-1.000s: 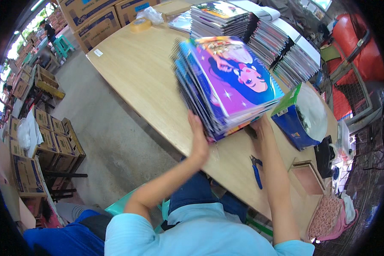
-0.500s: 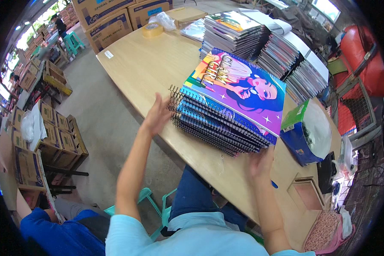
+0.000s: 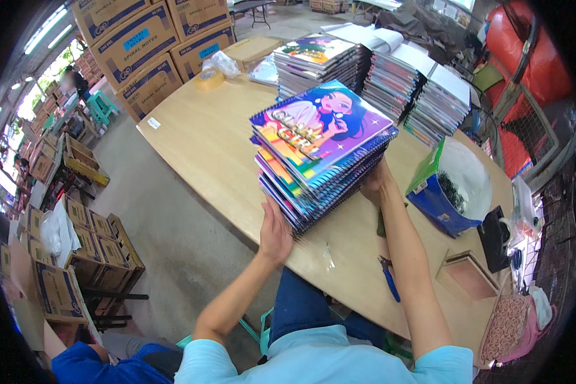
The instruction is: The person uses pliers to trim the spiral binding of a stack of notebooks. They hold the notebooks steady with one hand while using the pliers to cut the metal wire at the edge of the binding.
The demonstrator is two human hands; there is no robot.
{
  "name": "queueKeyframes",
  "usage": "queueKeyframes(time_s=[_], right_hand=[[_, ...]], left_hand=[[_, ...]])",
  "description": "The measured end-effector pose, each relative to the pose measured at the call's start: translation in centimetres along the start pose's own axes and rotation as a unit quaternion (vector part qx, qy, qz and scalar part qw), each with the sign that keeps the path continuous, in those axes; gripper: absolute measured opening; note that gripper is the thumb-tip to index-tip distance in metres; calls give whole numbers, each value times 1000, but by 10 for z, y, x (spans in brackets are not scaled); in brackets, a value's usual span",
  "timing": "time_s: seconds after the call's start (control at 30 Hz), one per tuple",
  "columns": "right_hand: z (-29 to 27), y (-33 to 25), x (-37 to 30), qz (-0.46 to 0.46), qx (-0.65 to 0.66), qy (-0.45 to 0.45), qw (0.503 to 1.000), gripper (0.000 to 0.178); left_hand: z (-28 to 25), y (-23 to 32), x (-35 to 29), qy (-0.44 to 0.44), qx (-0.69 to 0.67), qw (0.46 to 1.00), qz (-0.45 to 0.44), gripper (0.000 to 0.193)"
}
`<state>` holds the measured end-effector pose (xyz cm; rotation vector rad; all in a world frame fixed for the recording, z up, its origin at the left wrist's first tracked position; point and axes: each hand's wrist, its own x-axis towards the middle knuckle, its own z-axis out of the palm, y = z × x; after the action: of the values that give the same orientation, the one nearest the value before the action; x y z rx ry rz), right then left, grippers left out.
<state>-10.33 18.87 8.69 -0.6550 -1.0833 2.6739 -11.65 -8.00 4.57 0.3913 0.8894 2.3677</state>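
A thick stack of spiral notebooks with a purple illustrated cover on top is between my two hands above the table. My left hand presses its fingers along the stack's near lower corner. Around the right side, at the dark coil edges, my right hand grips, its fingertips partly hidden by the notebooks. The stack sits at a tilt, its layers slightly uneven. Beneath my right forearm lies a blue-handled hand tool, its head too small to make out.
Behind stand tall notebook piles. A blue and green bag with dark coils inside is at right, near a small wooden box and a pink patterned bag. Yellow tape lies far left, before cartons. A person in blue sits at lower left.
The notebook stack has turned counterclockwise between my hands, its coil edges now toward my right hand. My left hand has come in from beside the coils to touch the near corner.
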Motion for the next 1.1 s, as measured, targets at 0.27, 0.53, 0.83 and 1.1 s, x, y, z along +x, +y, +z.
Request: queueKeyframes(time_s=[0.27,0.53,0.83,1.1], right_hand=[[54,52,-68,-639,-366,177,654,64],[110,59,-79,-663,-479,158,554,61],[-5,54,-211,-462,-604,168,627,74],[-101,106,-277,-274,-754,221,555,57]], left_hand=[[19,109,95,-25,219,920,325,84],[26,118,143,-60,293,909,289,56],[16,105,59,75,352,871,336,83],[6,-23,-60,130,593,780,152,75]])
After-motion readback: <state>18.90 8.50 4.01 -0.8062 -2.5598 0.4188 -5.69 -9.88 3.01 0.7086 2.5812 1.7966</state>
